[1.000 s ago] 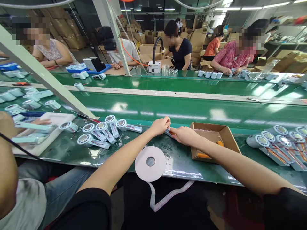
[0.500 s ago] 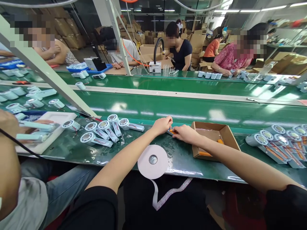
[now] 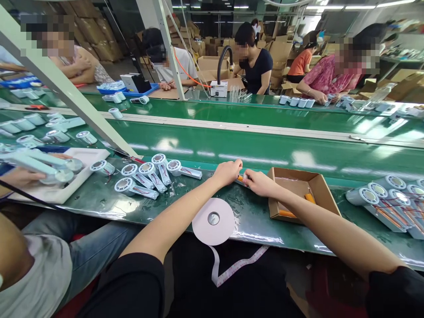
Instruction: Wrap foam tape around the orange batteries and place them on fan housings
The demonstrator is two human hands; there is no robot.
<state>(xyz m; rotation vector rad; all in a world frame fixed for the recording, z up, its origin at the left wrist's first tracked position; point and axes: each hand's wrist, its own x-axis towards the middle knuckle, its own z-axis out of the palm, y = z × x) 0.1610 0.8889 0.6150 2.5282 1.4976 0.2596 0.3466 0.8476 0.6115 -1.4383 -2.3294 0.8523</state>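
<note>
Nearest, below both hands, a white tape roll [image 3: 213, 221] lies on the tabletop [image 3: 251, 223]. Left hand [image 3: 228, 172] and right hand [image 3: 261, 183], each grip pinched shut, have drawn closer on a small orange part [image 3: 241, 178]. Right of them sits a cardboard box [image 3: 323, 194]; left, pale fan units [image 3: 145, 176].

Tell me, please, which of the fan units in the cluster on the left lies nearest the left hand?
The rightmost fan unit, its handle pointing right toward the left hand; the others lie farther left.
</note>
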